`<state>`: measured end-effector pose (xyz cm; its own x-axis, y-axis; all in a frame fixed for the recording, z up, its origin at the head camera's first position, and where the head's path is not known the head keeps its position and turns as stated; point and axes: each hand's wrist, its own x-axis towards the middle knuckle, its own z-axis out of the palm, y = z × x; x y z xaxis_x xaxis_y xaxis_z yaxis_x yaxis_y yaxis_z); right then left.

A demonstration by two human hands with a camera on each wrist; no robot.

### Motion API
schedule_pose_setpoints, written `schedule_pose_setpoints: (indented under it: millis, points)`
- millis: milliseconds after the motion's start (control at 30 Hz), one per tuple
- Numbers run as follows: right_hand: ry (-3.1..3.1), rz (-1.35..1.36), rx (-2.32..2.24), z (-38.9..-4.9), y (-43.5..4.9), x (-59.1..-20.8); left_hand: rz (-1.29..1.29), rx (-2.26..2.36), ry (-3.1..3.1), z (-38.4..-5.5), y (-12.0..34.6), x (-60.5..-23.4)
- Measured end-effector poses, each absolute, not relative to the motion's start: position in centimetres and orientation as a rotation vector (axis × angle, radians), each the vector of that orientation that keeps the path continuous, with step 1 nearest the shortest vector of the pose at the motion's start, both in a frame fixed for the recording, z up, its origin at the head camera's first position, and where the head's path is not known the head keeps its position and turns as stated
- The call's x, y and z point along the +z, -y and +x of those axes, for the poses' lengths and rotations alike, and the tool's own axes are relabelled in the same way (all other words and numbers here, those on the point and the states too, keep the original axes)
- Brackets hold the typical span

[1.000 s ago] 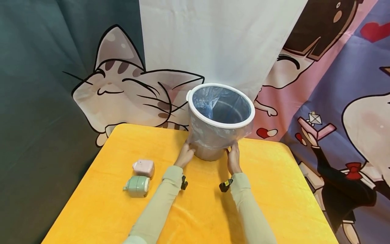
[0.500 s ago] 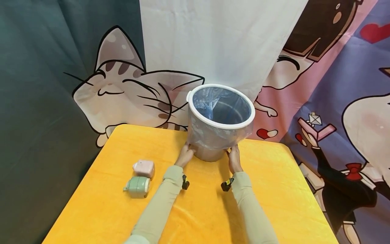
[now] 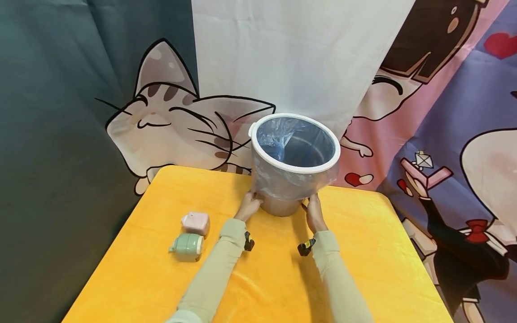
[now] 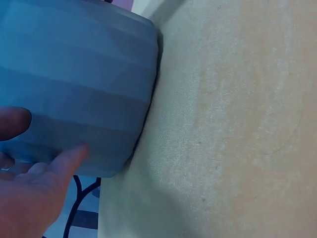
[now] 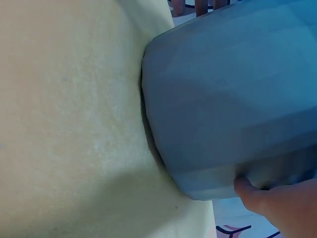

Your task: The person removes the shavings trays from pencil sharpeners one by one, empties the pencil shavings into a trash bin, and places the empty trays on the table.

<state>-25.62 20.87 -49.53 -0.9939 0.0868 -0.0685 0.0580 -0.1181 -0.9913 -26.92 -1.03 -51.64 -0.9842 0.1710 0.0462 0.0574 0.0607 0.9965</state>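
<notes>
presently, a very large printed fabric backdrop (image 3: pixel 299 58), with cartoon cat and other figures, hangs behind everything. in front of it is a table with yellow soft cloth (image 3: pixel 371 251), whose corners at the far side are rounded. a tall grey-brown round plastic bin (image 3: pixel 278 208) stands on this cloth, near the far edge and about the middle of it; its base meets the cloth along a thin dark shadow. over the upper part of the bin hangs a transparent plastic bag (image 3: pixel 288 185), under a white plastic ring (image 3: pixel 296 169) at the rim. on the right of the bin, yellow surface extends until the right edge; on the left it extends also, toward the left edge.

two pale green sleeves (image 3: pixel 214 273) reach forward, well apart. the left hand (image 3: pixel 248 207) and the right hand (image 3: pixel 316 216) hold the bin low from its two sides, fingers set wide around the wall, below the bag; some fingertips are hidden.

left of the left sleeve lie a green rounded container (image 3: pixel 188 246) and, just beyond it, a smaller pink container (image 3: pixel 197 223). on each wrist sits a small black device (image 3: pixel 249 242).
</notes>
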Motion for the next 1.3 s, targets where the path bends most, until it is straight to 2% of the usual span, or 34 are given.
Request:
schedule_pose_setpoints:
  millis: [367,733,967,1300]
  points:
    - [2.069,-0.021,2.353,-24.1,-19.5,-49.4,0.271,2.073,-2.244,-23.9,3.0,-48.4]
    - [1.984,-0.024,2.403,-21.7,-17.8,-49.6,0.217,2.133,-2.336,-22.9,4.0,-51.4]
    - [1.975,-0.009,2.464,-19.5,-17.3,-48.5,0.245,2.149,-2.289,-20.0,4.9,-48.0]
    - [1.927,-0.032,2.451,-17.8,-17.3,-49.9,0.325,2.147,-2.259,-18.7,5.5,-48.4]
